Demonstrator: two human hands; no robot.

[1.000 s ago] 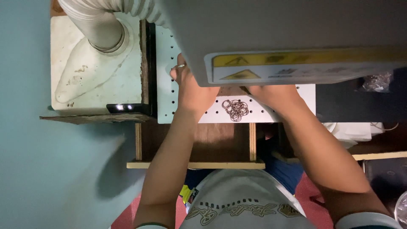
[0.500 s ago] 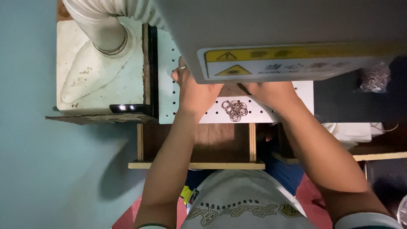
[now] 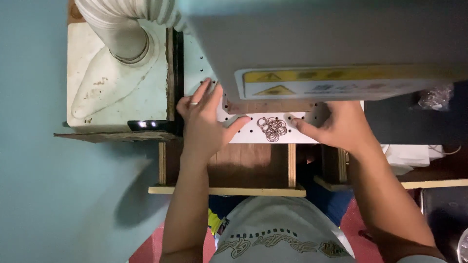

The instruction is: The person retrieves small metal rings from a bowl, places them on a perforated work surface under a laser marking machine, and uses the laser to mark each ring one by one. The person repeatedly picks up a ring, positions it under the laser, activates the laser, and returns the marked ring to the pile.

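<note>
Where bare hands flank them, thin metal rings [image 3: 272,127] on perforated white plate [image 3: 253,136].

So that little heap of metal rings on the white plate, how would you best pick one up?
Probably pinch one loop at the edge of the pile of rings, coming from above on the near side. They lie flat and overlapping on the perforated white plate, with the grey machine head overhanging behind, and the left hand and right hand flanking them.

A workshop: grey machine head [image 3: 321,39] with yellow warning label [image 3: 341,82], ribbed extraction hose [image 3: 122,24], perforated white plate [image 3: 253,132], rough wooden stand [image 3: 229,190].
</note>
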